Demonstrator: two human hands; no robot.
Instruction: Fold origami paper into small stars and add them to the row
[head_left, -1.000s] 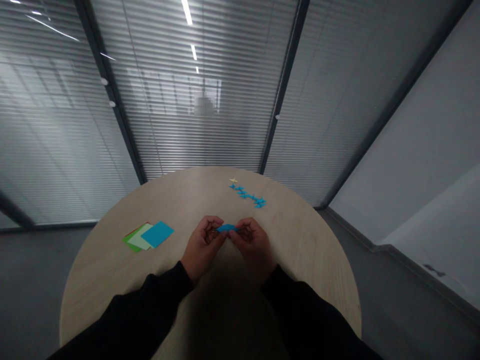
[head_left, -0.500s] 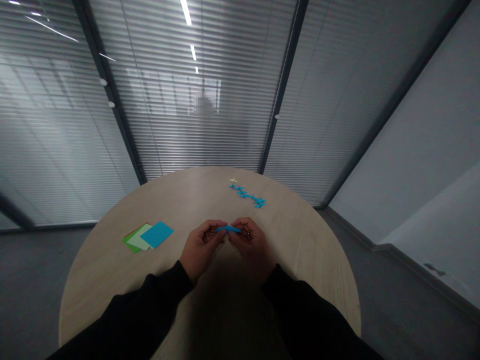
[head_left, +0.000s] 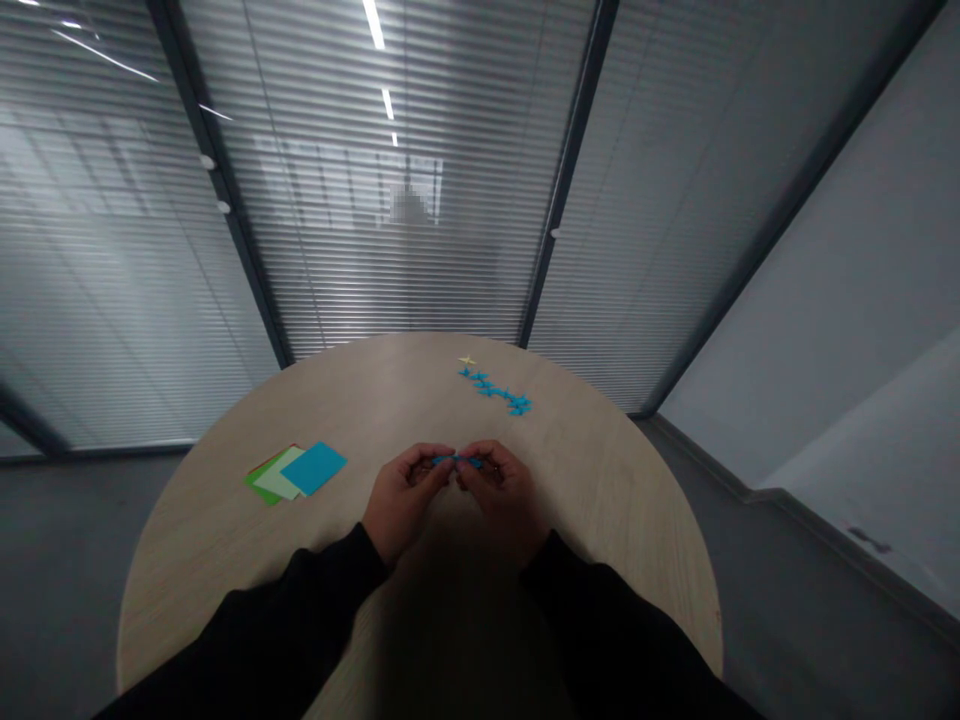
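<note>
Grey glass partition [head_left: 390, 240]: slatted blinds behind it, standing beyond the far edge of the table.
Pale wood table [head_left: 187, 570]: round, with everything laid out within reach of both arms.
Black sleeves [head_left: 300, 610]: reaching in from the near edge, bringing the hands together at the middle.
Left hand [head_left: 405, 492]: fingers curled inward, pinching one end of the blue folded paper.
Right hand [head_left: 504, 490]: fingers curled likewise, pinching the other end; the exact finger placement is too small to tell.
Paper squares [head_left: 315, 467]: fanned stack left of the hands, blue on top, greens beneath, apparently kept aside yet close.
Blue folded paper [head_left: 455, 460]: narrow, seemingly held above the table between both hands, which steady it from each side.
Blue paper figures [head_left: 495, 392]: small, lined up near the far edge, well away from the hands.
Yellow paper figure [head_left: 467, 360]: tiny, just beyond the row.
</note>
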